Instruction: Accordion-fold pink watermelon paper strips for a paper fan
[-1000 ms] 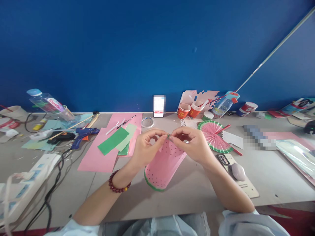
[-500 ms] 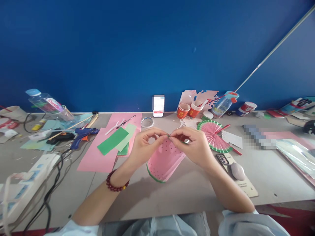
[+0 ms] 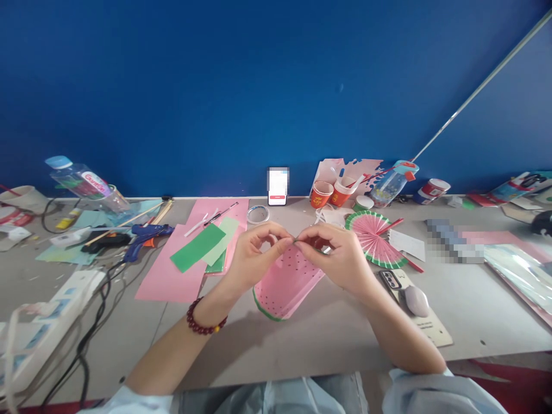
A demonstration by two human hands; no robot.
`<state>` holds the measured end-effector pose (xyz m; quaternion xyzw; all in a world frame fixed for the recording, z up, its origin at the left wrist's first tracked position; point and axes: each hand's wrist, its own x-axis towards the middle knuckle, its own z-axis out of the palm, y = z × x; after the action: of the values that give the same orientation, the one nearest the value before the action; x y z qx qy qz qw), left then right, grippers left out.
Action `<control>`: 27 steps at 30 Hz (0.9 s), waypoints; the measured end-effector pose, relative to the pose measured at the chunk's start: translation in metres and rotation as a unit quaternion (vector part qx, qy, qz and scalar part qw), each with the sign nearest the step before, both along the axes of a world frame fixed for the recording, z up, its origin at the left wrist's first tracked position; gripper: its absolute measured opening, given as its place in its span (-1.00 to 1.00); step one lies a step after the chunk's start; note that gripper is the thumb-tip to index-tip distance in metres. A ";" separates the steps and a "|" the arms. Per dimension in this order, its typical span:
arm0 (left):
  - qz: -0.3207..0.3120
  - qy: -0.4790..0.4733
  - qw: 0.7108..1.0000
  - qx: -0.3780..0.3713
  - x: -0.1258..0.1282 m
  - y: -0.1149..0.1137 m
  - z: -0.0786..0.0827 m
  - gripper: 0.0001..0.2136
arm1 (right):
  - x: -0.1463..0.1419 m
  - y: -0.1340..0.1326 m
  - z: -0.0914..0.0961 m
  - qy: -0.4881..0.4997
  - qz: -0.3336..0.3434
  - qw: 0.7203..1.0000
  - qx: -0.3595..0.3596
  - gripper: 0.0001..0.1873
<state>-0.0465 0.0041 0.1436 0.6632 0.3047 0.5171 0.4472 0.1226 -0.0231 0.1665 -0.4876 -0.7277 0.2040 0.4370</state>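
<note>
A pink paper sheet (image 3: 284, 287) with dark dots and a green edge hangs from my fingers over the middle of the desk, its lower end curving. My left hand (image 3: 259, 253) pinches its top edge between thumb and forefinger. Right beside it, my right hand (image 3: 334, 253) grips the same edge, the fingertips of both hands nearly touching. My fingers hide most of the upper edge. To the right of my right hand lies a pleated watermelon-pattern paper fan (image 3: 371, 236) with red sticks.
Pink paper (image 3: 172, 276), green paper strips (image 3: 198, 247) and a blue glue gun (image 3: 146, 236) lie left. A tape roll (image 3: 257, 214) and a lit phone (image 3: 277, 187) are at the back. Red paper cups (image 3: 322, 195) stand behind the fan; a mouse (image 3: 416, 301) is at right.
The lower end of the pink paper sheet has swung slightly to the left. Both hands keep their pinch in nearly the same place.
</note>
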 end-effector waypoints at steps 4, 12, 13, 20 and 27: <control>-0.001 0.002 1.000 0.017 0.000 0.000 -0.001 -0.94 | 0.001 0.001 -0.002 0.005 0.006 1.000 -0.007 -0.93; 0.016 0.021 1.000 -0.007 0.000 0.001 -0.003 -0.88 | 0.003 0.004 -0.004 0.039 -0.012 0.999 -0.022 -0.95; 0.022 0.025 0.999 -0.019 0.001 0.001 -0.003 -0.87 | 0.003 0.005 -0.004 0.042 -0.013 0.999 -0.027 -0.95; 0.056 0.034 0.995 -0.071 0.003 0.001 -0.005 -0.87 | 0.004 0.010 -0.005 0.049 -0.007 0.998 -0.050 -0.91; 0.066 0.049 0.993 -0.088 0.002 0.002 -0.006 -0.84 | 0.007 0.019 -0.011 0.081 0.025 0.991 -0.106 -0.76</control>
<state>-0.0442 0.0061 0.1374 0.6243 0.4138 0.4831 0.4535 0.1298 -0.0036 0.1551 -0.4949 -0.6761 0.3298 0.4350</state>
